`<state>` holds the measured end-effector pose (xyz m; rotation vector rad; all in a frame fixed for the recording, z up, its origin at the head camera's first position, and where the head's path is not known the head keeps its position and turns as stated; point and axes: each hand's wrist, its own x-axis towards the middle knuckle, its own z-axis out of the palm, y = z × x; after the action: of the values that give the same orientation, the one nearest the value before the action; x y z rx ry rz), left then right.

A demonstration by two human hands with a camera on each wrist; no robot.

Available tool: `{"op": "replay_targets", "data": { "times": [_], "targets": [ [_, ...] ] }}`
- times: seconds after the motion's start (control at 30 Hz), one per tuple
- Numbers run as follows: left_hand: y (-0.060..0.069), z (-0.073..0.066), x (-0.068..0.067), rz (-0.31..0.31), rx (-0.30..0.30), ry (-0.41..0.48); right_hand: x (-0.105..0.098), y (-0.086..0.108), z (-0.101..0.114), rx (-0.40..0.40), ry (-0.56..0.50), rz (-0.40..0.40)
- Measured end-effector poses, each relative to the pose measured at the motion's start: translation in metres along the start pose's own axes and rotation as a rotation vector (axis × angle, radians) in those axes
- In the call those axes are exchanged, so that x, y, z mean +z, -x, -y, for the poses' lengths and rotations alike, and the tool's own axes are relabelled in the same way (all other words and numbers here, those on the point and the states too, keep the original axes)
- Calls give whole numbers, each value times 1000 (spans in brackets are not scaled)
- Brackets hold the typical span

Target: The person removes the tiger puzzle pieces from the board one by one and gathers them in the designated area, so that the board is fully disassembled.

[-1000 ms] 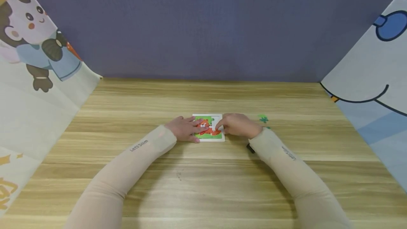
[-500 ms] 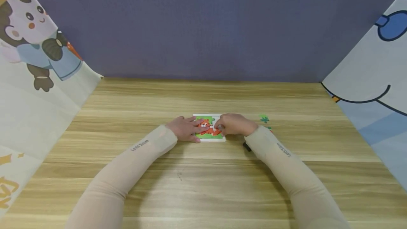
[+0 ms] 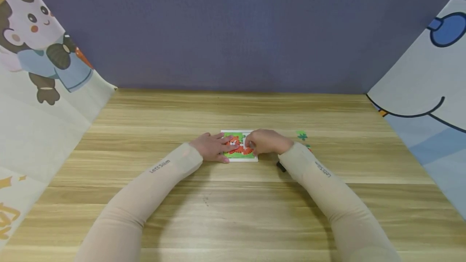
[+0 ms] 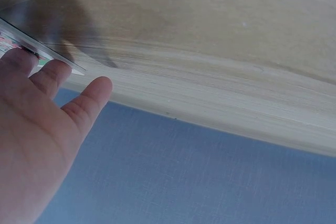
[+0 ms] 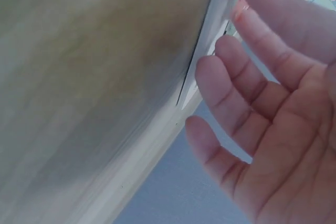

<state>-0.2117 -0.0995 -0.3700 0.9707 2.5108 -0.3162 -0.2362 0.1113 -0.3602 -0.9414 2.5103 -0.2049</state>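
A jigsaw puzzle (image 3: 238, 155) in a white frame lies on the table, showing an orange tiger on green. White backing shows at its upper right. My left hand (image 3: 211, 147) rests with spread fingers on the puzzle's left side. In the left wrist view, the left hand's fingers (image 4: 86, 103) lie straight over the frame's edge. My right hand (image 3: 270, 142) is over the right side, its thumb and index finger pinching an orange puzzle piece mostly hidden by them. In the right wrist view, the right hand (image 5: 273, 93) has its other fingers loosely bent beside the frame (image 5: 202, 51).
Loose green puzzle pieces (image 3: 302, 135) lie to the right of the right hand, and another small piece (image 3: 308, 147) shows beside the right sleeve. A black object (image 3: 280, 167) sits at the right wrist. A dark wall (image 3: 240, 31) stands behind the wooden table (image 3: 236, 213).
My right hand has shifted slightly left over the puzzle, and its index finger has drawn in toward the thumb. The left hand stays in place.
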Motion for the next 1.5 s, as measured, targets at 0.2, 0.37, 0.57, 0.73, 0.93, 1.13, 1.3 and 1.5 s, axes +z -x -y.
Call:
{"op": "replay_targets", "data": {
  "times": [0.2,0.37,0.57,0.73,0.93,1.13,1.3,1.5],
  "targets": [
    [1,-1,-1,-2,6,6,-2,0,-2,-14,-118,-26],
    [1,-1,-1,-1,-2,9,0,0,-4,-49,-235,-70],
    [0,-2,-1,13,-9,8,4,0,-6,-49,-384,-90],
    [-1,-1,0,15,-10,6,7,-1,-7,12,-530,-91],
    [-2,-1,0,10,-11,6,11,-2,-13,61,-646,-78],
    [0,0,0,4,-5,13,10,1,-11,86,-692,-84],
    [0,0,0,-1,-2,27,9,2,-7,107,-717,-84],
    [0,0,0,-1,-1,16,9,0,-3,124,-724,-103]
  ]
}}
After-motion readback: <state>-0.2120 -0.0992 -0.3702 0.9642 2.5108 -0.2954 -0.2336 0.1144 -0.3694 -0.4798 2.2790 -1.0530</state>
